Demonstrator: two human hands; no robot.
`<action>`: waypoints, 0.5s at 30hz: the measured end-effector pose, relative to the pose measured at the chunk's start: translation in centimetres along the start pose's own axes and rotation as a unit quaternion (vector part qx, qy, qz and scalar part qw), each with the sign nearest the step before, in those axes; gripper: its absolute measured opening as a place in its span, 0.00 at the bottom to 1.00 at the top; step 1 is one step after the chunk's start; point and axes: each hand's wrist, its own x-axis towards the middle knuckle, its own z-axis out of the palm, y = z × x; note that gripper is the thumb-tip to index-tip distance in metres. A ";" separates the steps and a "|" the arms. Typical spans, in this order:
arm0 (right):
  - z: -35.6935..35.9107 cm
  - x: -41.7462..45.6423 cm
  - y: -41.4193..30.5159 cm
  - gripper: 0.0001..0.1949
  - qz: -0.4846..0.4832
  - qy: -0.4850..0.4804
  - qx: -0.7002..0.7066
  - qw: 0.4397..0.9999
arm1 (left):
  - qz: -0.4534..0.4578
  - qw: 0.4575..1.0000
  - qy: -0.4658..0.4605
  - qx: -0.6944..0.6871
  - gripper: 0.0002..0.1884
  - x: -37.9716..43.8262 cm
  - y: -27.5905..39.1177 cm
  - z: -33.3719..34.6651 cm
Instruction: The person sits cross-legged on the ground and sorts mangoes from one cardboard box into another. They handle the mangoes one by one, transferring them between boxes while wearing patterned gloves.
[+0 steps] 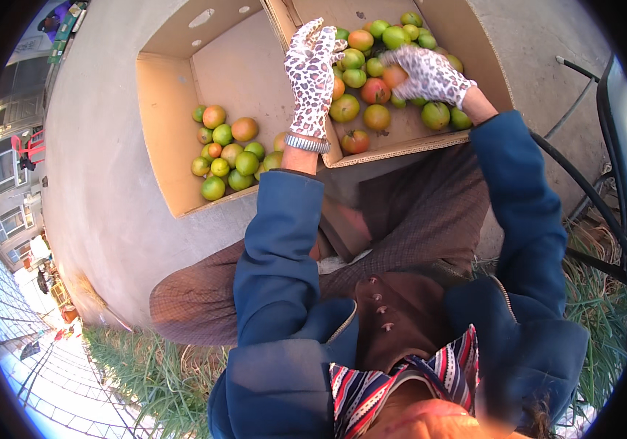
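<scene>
My left hand, in a leopard-print glove, is over the inner wall between two cardboard boxes. Its fingers are spread, with nothing visible in them, close to a green tomato. A matching glove covers my right hand, which is blurred over the tomatoes in the right box. An orange tomato lies at its fingers; whether they grip it is unclear. Several green and reddish tomatoes are spread beneath and around that hand. In the left box, more tomatoes gather at the near corner.
The boxes stand on a concrete floor before my crossed legs. At the right is a black metal-framed chair. Green grassy plants grow behind me on both sides. A red chair stands far off at the left.
</scene>
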 end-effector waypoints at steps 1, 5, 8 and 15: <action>0.4 -0.9 0.4 0.30 -0.062 -0.040 -0.013 0.997 | -0.018 0.999 -0.010 -0.026 0.18 0.3 0.2 -0.1; 4.4 -2.2 1.8 0.24 -0.077 -0.204 -0.169 0.961 | -0.075 0.997 -0.018 -0.019 0.17 0.5 0.5 0.5; 5.8 -0.8 0.7 0.29 -0.115 -0.260 -0.259 0.923 | -0.061 0.998 0.026 -0.008 0.11 -0.2 0.8 1.0; 8.9 -1.0 3.8 0.33 -0.195 -0.272 -0.322 0.886 | -0.024 0.998 0.018 0.057 0.11 -0.1 0.1 1.0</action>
